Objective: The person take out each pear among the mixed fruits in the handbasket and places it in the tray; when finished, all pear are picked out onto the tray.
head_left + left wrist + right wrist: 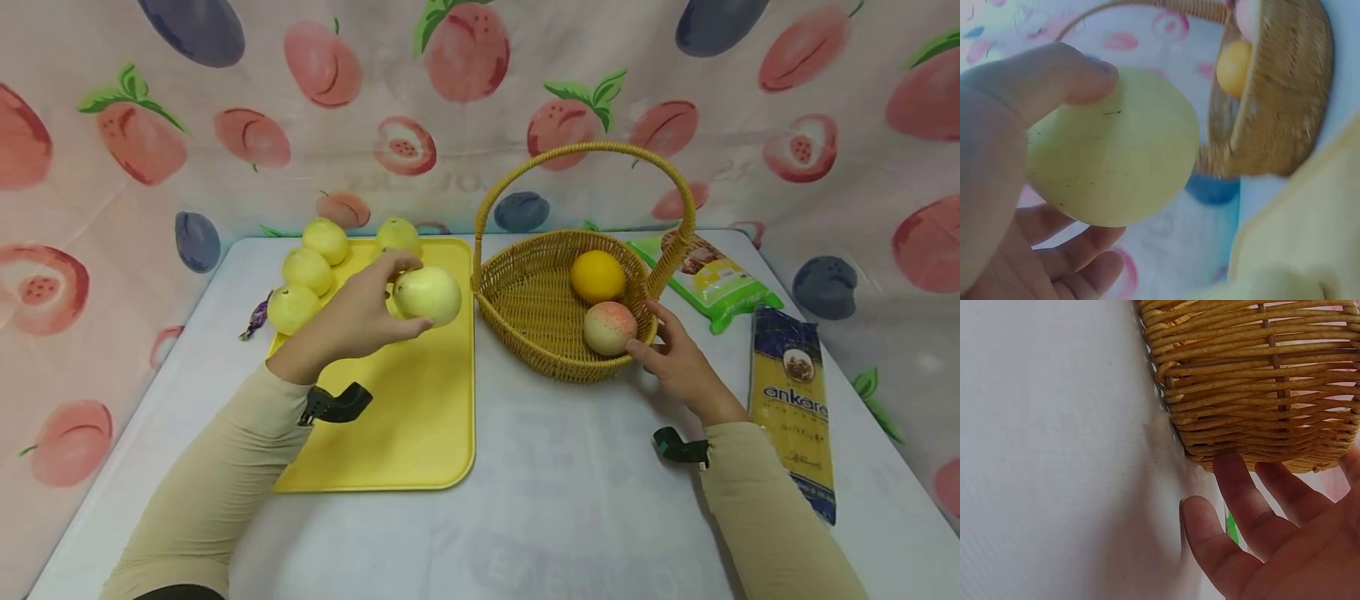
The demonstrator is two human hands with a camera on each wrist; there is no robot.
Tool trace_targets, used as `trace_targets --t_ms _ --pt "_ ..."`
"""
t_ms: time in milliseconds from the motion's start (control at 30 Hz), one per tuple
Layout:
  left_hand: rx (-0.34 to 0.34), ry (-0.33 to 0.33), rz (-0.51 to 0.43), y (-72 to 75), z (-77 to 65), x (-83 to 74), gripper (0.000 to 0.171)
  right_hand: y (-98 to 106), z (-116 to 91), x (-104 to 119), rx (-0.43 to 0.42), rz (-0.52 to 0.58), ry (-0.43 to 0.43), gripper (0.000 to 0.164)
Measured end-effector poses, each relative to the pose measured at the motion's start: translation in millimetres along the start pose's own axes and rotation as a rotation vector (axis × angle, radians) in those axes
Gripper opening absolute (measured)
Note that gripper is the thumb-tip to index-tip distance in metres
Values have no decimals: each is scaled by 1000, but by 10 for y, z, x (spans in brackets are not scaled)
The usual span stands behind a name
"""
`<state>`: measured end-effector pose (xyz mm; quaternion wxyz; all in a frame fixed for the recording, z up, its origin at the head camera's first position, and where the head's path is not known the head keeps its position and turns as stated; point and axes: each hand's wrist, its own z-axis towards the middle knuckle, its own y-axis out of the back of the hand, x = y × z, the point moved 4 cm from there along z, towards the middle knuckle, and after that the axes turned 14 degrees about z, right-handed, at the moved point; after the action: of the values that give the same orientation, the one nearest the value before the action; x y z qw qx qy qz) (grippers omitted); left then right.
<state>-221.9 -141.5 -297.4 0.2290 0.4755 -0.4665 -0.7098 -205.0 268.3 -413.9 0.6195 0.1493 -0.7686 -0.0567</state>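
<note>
My left hand [360, 304] holds a pale yellow-green round fruit [431, 296] above the tray, thumb on one side and fingers on the other. Close up, the fruit [1116, 150] shows small dark specks. My right hand [686, 371] grips the right end of a wicker basket [525, 346], thumb over the rim. In the right wrist view, fingers [1244, 494] lie against the outside of the basket [1229, 400]. Inside the basket sit an orange [597, 277] and a peach [610, 327], side by side toward the right.
On the yellow tray [397, 417], several similar fruits [307, 271] lie at the far left, with another [399, 237] at the back. A purple wrapped candy [257, 317] lies left of it. A green package [712, 283] and a blue-and-gold ankara packet [795, 400] lie at right.
</note>
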Motion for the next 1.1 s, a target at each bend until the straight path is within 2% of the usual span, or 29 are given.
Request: trace_targets --t_ms 200,467,633,767,933,1100 --pt "-5 95 26 129 -198 281 69 14 3 9 1 -1 15 94" --pt "28 201 62 228 -326 561 70 15 10 5 4 8 18 95" --pt "70 255 72 243 -360 707 74 14 15 -6 4 8 20 94" --pt "70 272 66 242 -351 822 75 15 20 -19 5 18 20 94" --pt "81 293 46 200 -332 938 75 16 26 -31 7 28 24 94" --pt "124 332 66 144 -338 1057 75 7 22 -37 8 25 10 95"
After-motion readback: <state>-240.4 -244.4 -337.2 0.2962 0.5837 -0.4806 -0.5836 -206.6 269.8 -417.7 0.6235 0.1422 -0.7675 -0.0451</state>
